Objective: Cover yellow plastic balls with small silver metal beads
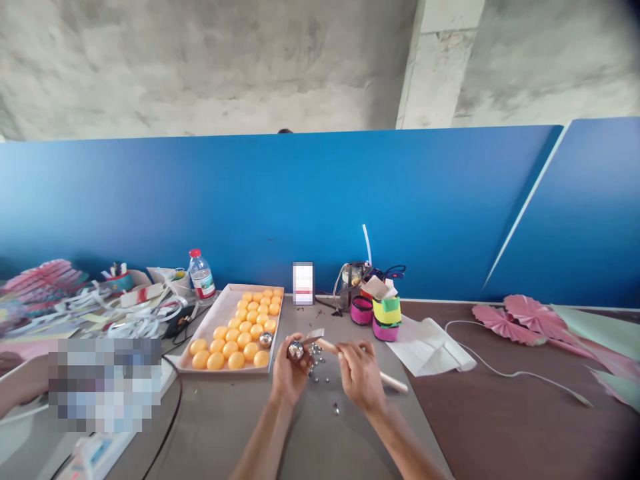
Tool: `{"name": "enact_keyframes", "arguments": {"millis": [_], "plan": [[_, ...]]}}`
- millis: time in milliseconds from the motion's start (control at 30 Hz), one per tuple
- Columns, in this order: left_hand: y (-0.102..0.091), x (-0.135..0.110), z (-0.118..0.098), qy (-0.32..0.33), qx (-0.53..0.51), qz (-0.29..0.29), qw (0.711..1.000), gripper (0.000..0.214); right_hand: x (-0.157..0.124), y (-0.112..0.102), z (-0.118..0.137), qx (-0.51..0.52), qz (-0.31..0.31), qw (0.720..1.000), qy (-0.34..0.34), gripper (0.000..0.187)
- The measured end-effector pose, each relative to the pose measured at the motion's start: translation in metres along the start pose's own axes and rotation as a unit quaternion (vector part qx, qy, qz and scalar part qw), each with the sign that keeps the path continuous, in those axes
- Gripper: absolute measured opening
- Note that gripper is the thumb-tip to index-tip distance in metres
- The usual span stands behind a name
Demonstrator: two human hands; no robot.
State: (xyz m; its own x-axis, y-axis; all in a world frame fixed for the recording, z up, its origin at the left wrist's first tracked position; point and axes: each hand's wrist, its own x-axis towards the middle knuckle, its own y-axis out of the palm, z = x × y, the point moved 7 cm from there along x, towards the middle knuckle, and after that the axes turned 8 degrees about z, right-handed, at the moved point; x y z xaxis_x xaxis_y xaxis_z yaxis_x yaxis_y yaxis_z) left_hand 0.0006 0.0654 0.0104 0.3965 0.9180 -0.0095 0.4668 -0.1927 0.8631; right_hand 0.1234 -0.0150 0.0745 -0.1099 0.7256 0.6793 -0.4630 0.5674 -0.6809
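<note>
My left hand (290,373) is closed round a small ball covered in shiny silver pieces (296,349), held just above the table. My right hand (359,373) grips a pale wooden stick-like tool (393,382) whose far end points at the ball. Loose silver beads (320,380) lie scattered on the table between and below the hands. A tray (225,303) of several orange balls stands just left of my left hand, with one silver-covered ball (265,339) at its near right corner.
Pink, green and yellow cups (385,319) and a glue gun stand behind the hands. White paper (430,347) and a cable lie to the right, pink paper fans (520,319) further right. A water bottle (202,276), paper strips and a power strip (95,450) fill the left. A blue partition (300,200) backs the table.
</note>
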Motion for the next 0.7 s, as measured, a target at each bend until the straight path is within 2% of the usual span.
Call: {"name": "enact_keyframes", "arguments": {"millis": [100, 267, 400, 500, 600, 700], "plan": [[-0.001, 0.001, 0.001, -0.005, -0.021, 0.005, 1.0, 0.012, 0.0, 0.006, 0.0, -0.009, 0.021, 1.0, -0.002, 0.023], [-0.002, 0.005, 0.0, 0.009, -0.061, 0.023, 0.998, 0.015, -0.002, -0.003, -0.006, 0.002, -0.024, 1.0, 0.013, 0.023], [-0.011, 0.009, -0.001, 0.029, -0.083, -0.009, 0.996, 0.032, -0.002, -0.007, -0.007, 0.008, -0.032, 0.999, 0.011, 0.022], [-0.015, 0.011, 0.002, 0.016, -0.092, -0.024, 0.995, 0.043, -0.002, -0.009, -0.005, 0.007, -0.037, 0.999, 0.007, 0.022], [-0.011, 0.011, 0.005, -0.003, -0.102, 0.008, 0.995, 0.047, -0.002, -0.012, -0.003, 0.005, -0.047, 0.999, 0.005, 0.024], [-0.007, 0.009, 0.005, -0.017, -0.106, 0.036, 0.994, 0.041, -0.002, -0.012, -0.003, 0.003, -0.047, 0.999, 0.003, 0.024]]}}
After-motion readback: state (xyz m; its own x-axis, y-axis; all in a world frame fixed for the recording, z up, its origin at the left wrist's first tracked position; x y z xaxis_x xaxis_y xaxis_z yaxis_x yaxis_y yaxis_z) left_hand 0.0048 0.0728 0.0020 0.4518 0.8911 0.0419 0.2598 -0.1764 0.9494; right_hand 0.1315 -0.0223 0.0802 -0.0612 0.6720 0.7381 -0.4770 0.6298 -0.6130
